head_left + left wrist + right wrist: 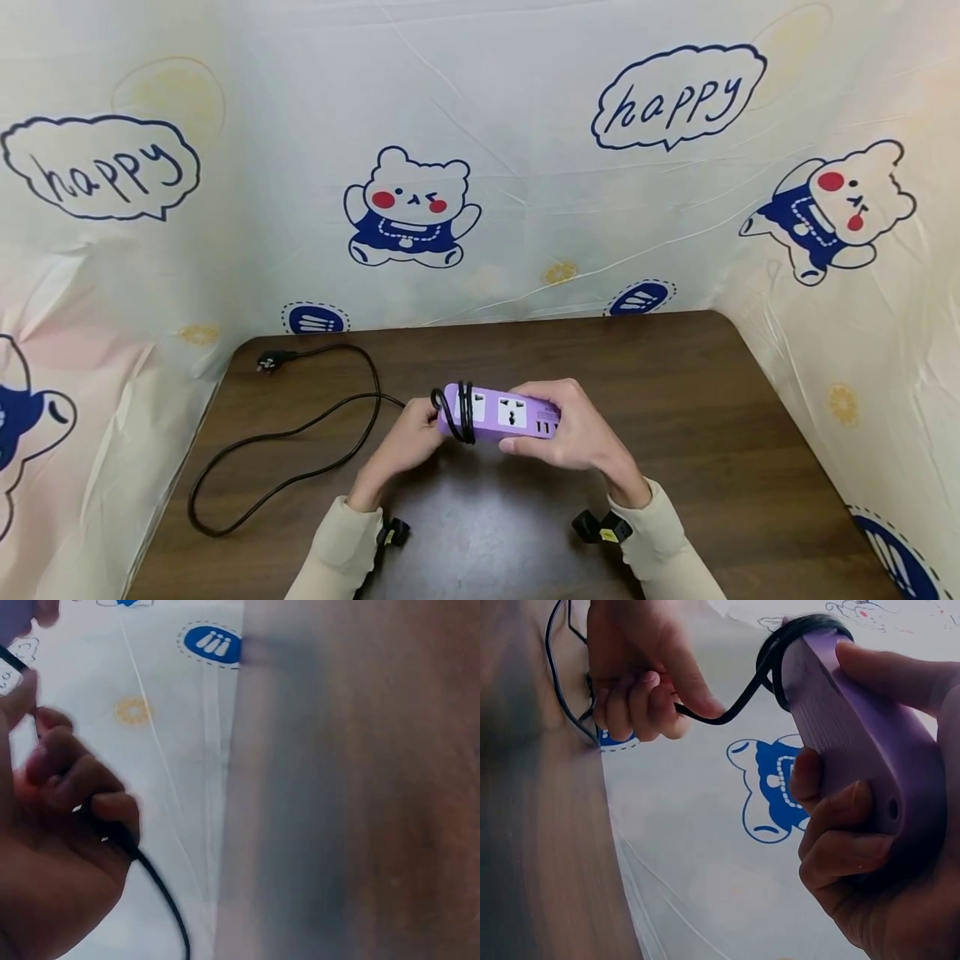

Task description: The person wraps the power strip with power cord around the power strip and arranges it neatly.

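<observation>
My right hand [570, 423] grips a purple power strip [491, 414] by its right end, thumb along the near side and fingers behind, as the right wrist view also shows. Black cord [776, 660] is wound in several turns around the strip's left end. White socket faces [512, 412] and USB ports point up toward the head camera. Just left of the strip, my left hand [414, 435] holds the cord with curled fingers. In the left wrist view the cord [161, 889] runs out below that fist.
The rest of the cord [247, 437] lies in a wide loop on the left of the brown wooden table [712, 433]. Its black plug [272, 360] rests near the back left corner. A white printed sheet [525, 167] stands around the back and sides.
</observation>
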`<act>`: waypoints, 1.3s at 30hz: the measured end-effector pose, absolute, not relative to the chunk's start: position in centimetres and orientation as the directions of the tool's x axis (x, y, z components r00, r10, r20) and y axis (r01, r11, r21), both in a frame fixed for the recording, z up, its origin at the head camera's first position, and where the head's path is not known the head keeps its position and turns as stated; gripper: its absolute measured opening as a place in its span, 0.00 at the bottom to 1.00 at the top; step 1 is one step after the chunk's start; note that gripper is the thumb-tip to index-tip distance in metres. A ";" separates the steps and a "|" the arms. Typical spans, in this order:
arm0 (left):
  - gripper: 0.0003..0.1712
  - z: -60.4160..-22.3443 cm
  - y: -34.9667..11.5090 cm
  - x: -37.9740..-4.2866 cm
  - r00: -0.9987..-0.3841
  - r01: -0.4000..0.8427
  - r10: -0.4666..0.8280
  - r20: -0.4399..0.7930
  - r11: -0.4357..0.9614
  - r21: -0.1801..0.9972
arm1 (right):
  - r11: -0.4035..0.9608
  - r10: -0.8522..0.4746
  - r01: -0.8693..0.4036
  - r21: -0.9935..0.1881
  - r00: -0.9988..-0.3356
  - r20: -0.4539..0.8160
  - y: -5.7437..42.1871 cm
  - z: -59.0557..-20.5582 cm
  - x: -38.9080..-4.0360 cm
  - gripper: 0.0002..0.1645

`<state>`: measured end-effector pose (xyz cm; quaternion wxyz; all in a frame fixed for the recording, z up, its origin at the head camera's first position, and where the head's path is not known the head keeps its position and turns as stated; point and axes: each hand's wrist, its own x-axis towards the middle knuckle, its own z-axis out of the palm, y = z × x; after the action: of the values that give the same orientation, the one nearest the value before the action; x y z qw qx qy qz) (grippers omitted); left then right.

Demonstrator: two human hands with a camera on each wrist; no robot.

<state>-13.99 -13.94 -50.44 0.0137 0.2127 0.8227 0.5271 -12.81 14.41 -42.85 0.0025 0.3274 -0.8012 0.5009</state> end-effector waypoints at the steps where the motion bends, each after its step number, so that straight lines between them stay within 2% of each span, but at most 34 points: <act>1: 0.12 -50.6 -14.0 -14.1 -0.918 0.329 0.338 0.210 0.351 0.877 | 0.281 -0.530 -0.535 -0.797 -0.779 0.337 14.4 -42.8 -12.8 0.26; 3: 0.13 -50.7 -14.0 -14.3 -0.925 0.327 0.304 0.229 0.328 0.886 | 0.275 -0.540 -0.542 -0.794 -0.771 0.339 14.6 -42.7 -12.8 0.26; 6: 0.12 -50.7 -14.3 -14.4 -0.913 0.344 0.317 0.256 0.262 0.902 | 0.261 -0.535 -0.532 -0.805 -0.774 0.338 14.8 -42.6 -12.8 0.26; 14: 0.12 -50.2 -16.6 -14.5 -0.803 0.417 0.526 0.281 0.158 0.895 | 0.229 -0.538 -0.517 -0.825 -0.773 0.335 15.5 -42.6 -13.0 0.25; 18: 0.14 -50.0 -17.2 -14.6 -0.773 0.428 0.566 0.286 0.133 0.894 | 0.230 -0.530 -0.511 -0.828 -0.780 0.333 15.7 -42.6 -13.1 0.25; 24: 0.16 -50.4 -16.1 -14.9 -0.811 0.458 0.506 0.295 0.234 0.857 | 0.219 -0.560 -0.546 -0.808 -0.749 0.355 15.3 -42.7 -13.1 0.26; 30: 0.18 -50.7 -14.8 -14.7 -0.895 0.386 0.367 0.252 0.357 0.851 | 0.209 -0.613 -0.562 -0.800 -0.713 0.340 14.4 -43.1 -13.1 0.26; 34: 0.07 -50.5 -14.3 -14.5 -0.920 0.380 0.257 0.297 0.391 0.838 | 0.209 -0.640 -0.564 -0.799 -0.697 0.325 13.9 -43.5 -13.0 0.26; 39: 0.05 -49.0 -14.3 -13.9 -0.941 0.338 0.171 0.293 0.405 0.849 | 0.233 -0.673 -0.574 -0.785 -0.678 0.296 13.2 -43.8 -12.9 0.23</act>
<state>-13.92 -14.28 -49.01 -0.0800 0.1526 0.8343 0.5236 -12.90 13.24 -43.77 -0.0524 0.3981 -0.7833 0.4745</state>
